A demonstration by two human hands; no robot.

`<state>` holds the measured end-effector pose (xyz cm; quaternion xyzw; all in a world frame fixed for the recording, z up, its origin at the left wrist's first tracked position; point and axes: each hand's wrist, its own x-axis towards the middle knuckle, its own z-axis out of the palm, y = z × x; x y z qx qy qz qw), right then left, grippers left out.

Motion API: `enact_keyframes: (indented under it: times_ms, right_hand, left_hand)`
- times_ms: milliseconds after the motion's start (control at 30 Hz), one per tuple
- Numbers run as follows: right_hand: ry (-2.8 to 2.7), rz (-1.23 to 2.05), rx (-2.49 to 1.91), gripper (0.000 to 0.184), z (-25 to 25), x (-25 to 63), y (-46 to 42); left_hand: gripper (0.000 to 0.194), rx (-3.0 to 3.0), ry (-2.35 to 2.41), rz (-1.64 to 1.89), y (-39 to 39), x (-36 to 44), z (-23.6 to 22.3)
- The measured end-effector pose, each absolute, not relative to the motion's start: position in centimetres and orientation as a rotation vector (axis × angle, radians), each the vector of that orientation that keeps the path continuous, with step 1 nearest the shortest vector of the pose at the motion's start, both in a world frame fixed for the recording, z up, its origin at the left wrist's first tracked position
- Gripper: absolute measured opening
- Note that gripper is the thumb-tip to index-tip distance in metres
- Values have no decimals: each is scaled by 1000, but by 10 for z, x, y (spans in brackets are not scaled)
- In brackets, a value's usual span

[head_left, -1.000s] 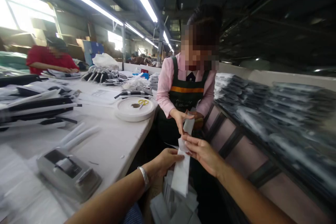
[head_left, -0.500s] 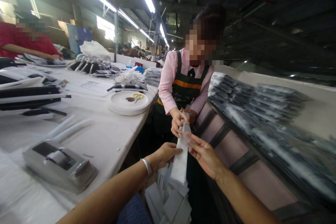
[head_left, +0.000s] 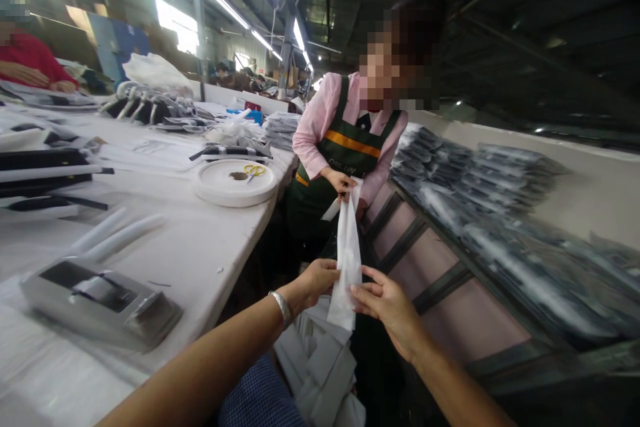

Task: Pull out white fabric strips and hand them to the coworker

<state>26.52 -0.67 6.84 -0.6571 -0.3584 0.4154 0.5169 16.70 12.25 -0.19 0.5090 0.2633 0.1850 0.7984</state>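
Note:
A long white strip of fabric (head_left: 348,253) hangs stretched between me and a person in a pink shirt and dark green apron (head_left: 350,147) who stands opposite. My left hand (head_left: 316,281) pinches the strip's lower left edge. My right hand (head_left: 385,303) pinches its lower right edge, fingers closed on the cloth. The other person's hand (head_left: 341,183) holds the strip's top end. More white fabric pieces (head_left: 320,360) lie heaped below my hands.
A white table (head_left: 200,247) on my left carries a grey tape dispenser (head_left: 100,300), white tubes (head_left: 117,237), a round white tray (head_left: 235,183) with yellow scissors (head_left: 255,170), and dark flat goods. Stacks of packed items (head_left: 500,193) line a shelf at right. Another person in red (head_left: 30,60) sits far left.
The person opposite has pulled the top of the strip up and away, so it now hangs longer between us. My hands stayed on its lower end. My view shifted slightly right.

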Motion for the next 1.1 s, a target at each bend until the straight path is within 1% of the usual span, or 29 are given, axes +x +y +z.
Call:
enact_keyframes:
  times_ms: [67, 100, 167, 400, 467, 600, 667, 867, 1100]
  right_hand:
    - [-902, 930, -1637, 45, 60, 270, -11]
    - [-917, 901, -1656, 39, 56, 271, -14]
    - [-917, 863, -1668, 34, 51, 274, -19]
    - [-809, 794, -1692, 37, 32, 274, -40]
    - [-756, 843, -1649, 35, 28, 272, -44]
    - [-578, 1041, -1494, 34, 25, 263, -49]
    - [-577, 1066, -1471, 34, 27, 259, -50]
    - [-751, 837, -1585, 33, 23, 259, -45]
    - [-750, 783, -1651, 38, 9, 264, -45]
  left_hand:
    - [21, 1086, 582, 396, 121, 170, -2]
    - [20, 1082, 589, 395, 120, 171, -3]
    - [20, 1073, 601, 390, 118, 174, -3]
    - [23, 1013, 603, 382, 112, 183, -5]
    - [22, 997, 589, 389, 110, 184, -5]
    - [22, 975, 563, 405, 107, 183, -6]
    - [22, 969, 564, 412, 107, 182, -6]
    - [23, 958, 573, 421, 108, 183, -6]
    - [23, 948, 560, 412, 107, 179, -6]
